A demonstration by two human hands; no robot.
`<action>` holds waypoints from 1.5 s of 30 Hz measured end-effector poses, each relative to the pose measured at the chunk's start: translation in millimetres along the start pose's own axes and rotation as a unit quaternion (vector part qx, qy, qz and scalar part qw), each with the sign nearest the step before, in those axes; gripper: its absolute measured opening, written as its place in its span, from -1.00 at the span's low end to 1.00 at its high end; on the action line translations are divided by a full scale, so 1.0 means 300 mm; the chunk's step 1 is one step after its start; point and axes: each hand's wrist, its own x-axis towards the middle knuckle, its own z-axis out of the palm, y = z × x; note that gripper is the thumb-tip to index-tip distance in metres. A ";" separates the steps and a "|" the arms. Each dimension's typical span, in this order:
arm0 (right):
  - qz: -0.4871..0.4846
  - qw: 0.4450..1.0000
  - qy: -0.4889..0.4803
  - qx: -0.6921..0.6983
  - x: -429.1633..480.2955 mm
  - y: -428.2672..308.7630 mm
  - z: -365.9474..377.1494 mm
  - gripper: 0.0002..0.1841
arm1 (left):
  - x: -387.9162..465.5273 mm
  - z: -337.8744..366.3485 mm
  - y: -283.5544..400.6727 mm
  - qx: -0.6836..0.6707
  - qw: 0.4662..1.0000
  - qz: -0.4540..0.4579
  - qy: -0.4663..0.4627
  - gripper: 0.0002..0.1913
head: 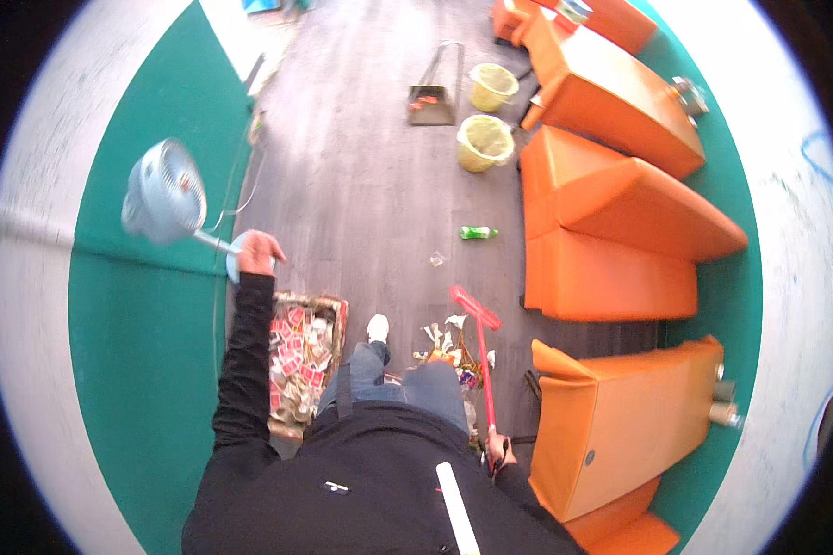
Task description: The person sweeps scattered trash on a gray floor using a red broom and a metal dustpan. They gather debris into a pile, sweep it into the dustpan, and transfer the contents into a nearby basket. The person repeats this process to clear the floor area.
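Note:
My right hand (501,449) grips the handle of a red broom (484,368), whose head (475,307) is on the floor ahead of me. Beside and behind the broom, scattered litter (451,341) lies on the floor, partly hidden by my leg. My left hand (258,252) is held out to the left with nothing visible in it. It overlaps the base of a light-blue pedestal fan (165,191); whether they touch is unclear. Below that hand sits a shallow box (342,312) full of red-and-white packets and crumpled waste (297,357).
A green bottle (479,232) and a small clear scrap (437,259) lie on the wood-look floor (361,173). Farther ahead stand two yellow bins (484,142) and a long-handled dustpan (430,107) with red bits in it. Orange seats (618,270) and tables (638,423) line the right wall.

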 end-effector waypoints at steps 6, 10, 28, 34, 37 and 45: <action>0.084 0.989 0.007 0.122 0.140 -0.299 0.118 -0.30 | 0.536 0.741 0.912 0.320 0.890 0.277 -0.167 -0.84; 0.035 0.996 0.037 0.079 0.215 -0.354 0.165 -0.29 | 0.688 1.136 1.090 0.363 0.695 0.434 -0.444 -0.84; 0.179 0.915 0.002 0.361 0.752 -1.485 0.390 -0.53 | 1.571 1.932 0.759 0.186 0.661 0.522 -0.505 -0.84; 0.252 0.809 0.033 0.530 0.876 -1.666 0.409 -0.61 | 2.196 1.989 0.400 0.179 0.645 0.453 -0.589 -0.72; 0.215 0.737 -0.004 0.640 0.781 -1.522 0.347 -0.48 | 2.593 2.081 -0.066 0.204 0.722 0.328 -0.575 -0.83; 0.326 0.733 0.100 0.589 0.606 -2.555 0.668 -0.46 | 3.552 1.940 -1.702 0.366 0.740 0.135 -0.548 -0.61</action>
